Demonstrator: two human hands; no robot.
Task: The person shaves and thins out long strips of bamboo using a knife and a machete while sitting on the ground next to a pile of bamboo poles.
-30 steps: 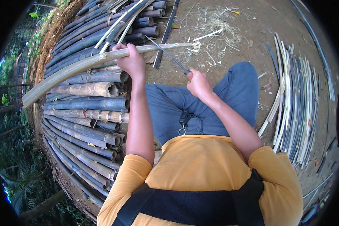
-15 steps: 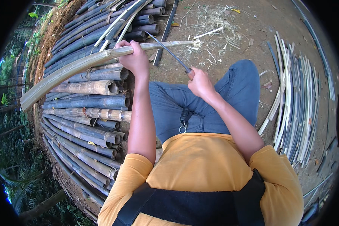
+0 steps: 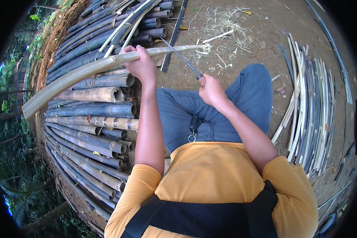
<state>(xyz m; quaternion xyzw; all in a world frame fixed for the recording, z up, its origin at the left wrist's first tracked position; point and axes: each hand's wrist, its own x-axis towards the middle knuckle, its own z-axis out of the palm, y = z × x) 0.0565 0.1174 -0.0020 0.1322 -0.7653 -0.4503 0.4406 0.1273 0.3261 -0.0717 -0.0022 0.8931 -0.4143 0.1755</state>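
Observation:
My left hand is closed around a long split-bamboo piece. The piece slants from the far left down-slope end to a thin, pale tip over the ground ahead of me. In my right hand is the handle of a long, narrow-bladed knife. Its dark blade points forward and left, crossing the bamboo between my left hand and the thin tip. From this view I cannot tell whether the edge touches the bamboo.
Stacked bamboo poles lie to my left, with split lengths on top. Pale shavings litter the dirt ahead. To my right rests a bundle of thin bamboo strips. A dark slat lies beside the poles.
The knife's tip has dropped slightly toward me and the right. The bamboo piece has shifted down a little in my left hand's grip. Both hands keep hold.

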